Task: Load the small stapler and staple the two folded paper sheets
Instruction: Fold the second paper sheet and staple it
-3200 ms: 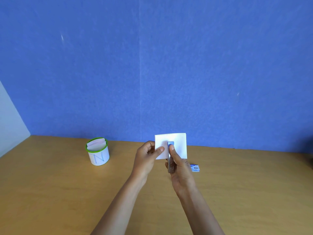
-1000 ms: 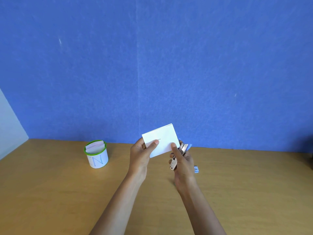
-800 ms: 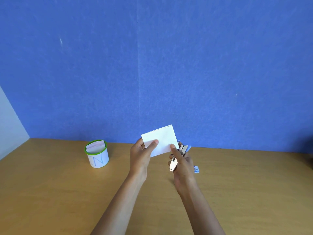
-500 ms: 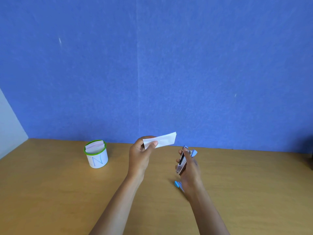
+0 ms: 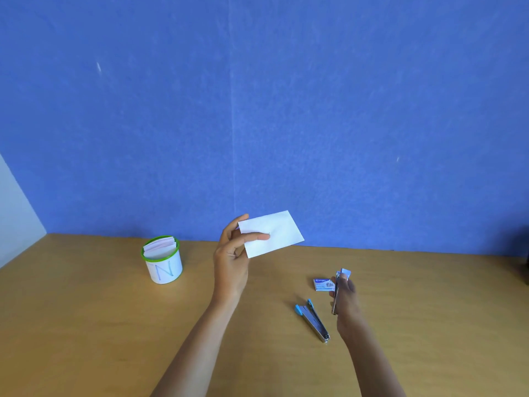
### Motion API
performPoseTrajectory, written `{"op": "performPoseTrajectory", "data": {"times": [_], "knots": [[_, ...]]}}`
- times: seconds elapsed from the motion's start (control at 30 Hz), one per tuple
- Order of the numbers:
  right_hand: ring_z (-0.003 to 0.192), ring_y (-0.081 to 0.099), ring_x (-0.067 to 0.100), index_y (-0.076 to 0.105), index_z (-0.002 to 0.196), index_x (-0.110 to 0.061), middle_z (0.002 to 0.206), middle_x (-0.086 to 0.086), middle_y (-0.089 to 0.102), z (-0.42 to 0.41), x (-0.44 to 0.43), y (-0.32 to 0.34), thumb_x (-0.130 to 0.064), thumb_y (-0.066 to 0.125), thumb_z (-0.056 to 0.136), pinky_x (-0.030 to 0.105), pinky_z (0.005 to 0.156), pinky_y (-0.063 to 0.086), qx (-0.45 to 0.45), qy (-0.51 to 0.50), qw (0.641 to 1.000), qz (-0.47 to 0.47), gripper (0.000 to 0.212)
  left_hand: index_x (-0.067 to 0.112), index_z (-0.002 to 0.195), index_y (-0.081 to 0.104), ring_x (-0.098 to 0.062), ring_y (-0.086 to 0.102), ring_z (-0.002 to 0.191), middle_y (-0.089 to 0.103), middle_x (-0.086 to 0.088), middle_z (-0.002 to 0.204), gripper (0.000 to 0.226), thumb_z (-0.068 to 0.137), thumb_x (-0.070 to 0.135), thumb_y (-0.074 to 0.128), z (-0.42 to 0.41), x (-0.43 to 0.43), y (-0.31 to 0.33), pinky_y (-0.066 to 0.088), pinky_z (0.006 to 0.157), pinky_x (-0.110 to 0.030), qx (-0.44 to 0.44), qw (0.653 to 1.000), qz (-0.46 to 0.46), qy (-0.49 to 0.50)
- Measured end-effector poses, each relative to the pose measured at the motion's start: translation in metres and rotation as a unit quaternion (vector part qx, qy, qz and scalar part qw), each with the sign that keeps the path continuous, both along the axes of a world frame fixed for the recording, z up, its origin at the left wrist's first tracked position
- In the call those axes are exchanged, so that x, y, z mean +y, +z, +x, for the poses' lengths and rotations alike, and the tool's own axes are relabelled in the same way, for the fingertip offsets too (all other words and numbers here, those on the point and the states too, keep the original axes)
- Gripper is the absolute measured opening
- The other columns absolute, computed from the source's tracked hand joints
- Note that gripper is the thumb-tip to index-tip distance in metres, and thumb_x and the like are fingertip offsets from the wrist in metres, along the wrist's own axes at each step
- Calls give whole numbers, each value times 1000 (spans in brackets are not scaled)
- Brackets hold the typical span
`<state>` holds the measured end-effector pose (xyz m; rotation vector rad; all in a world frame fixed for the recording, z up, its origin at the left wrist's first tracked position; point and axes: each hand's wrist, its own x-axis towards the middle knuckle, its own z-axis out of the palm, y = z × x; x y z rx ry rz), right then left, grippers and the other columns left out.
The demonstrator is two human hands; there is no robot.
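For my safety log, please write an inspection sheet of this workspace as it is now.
Surface: wooden table.
Job's things: paper held above the table; stapler upright in hand; staple box on the table.
Clutter: cup with papers in it; blue-tipped metal piece lying near the right hand.
Grippers: left hand pinches the paper; right hand grips the stapler.
Cables: nothing seen.
Surroundings: blue wall behind; white wall at left.

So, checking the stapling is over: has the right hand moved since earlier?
Yes. The right hand, gripping the stapler, went down and rightward, from left of the staple box to its right.
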<state>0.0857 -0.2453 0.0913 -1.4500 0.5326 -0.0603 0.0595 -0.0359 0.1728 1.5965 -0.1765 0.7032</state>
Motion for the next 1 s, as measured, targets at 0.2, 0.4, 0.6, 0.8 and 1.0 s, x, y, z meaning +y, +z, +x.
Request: {"op": "performPoseTrajectory", "data": {"times": [0.2,0.4,0.6,0.8,1.0], "knots": [[74,43,27,52,94,-6,77,8,50,-3,-17,-29,-15,43,98,31,59,30,-31,-11,957,-288,14,24,86,76,5,53,113,57,10,125,53,84,-21,46,-1,0,1,40,85,-6,9,999,-34,-17],[100,53,34,51,132,-10,118,17,53,-21,-26,-45,-2,51,93,32,70,42,-21,26,903,-429,40,34,89,76,-2,57,114,59,17,122,50,87,-11,54,-3,2,4,47,82,-12,12,996,-77,-54],[112,49,30,48,135,-12,124,14,53,-20,-27,-50,-3,48,94,33,71,46,12,44,869,-493,43,31,95,74,-2,56,117,59,19,125,46,88,-10,54,-4,1,9,46,84,-12,-2,995,-70,-75],[116,45,25,45,138,-16,126,6,54,-17,-28,-57,-8,47,96,32,75,46,39,56,838,-541,43,21,102,71,-5,54,121,57,18,128,40,87,-11,53,-2,3,14,47,85,-14,3,986,-109,-125],[115,45,24,46,136,-16,126,6,54,-19,-30,-63,-10,49,95,31,68,46,41,60,834,-548,42,17,102,71,-5,55,120,60,14,125,38,87,-12,53,0,4,19,48,85,-15,5,979,-155,-132]]}}
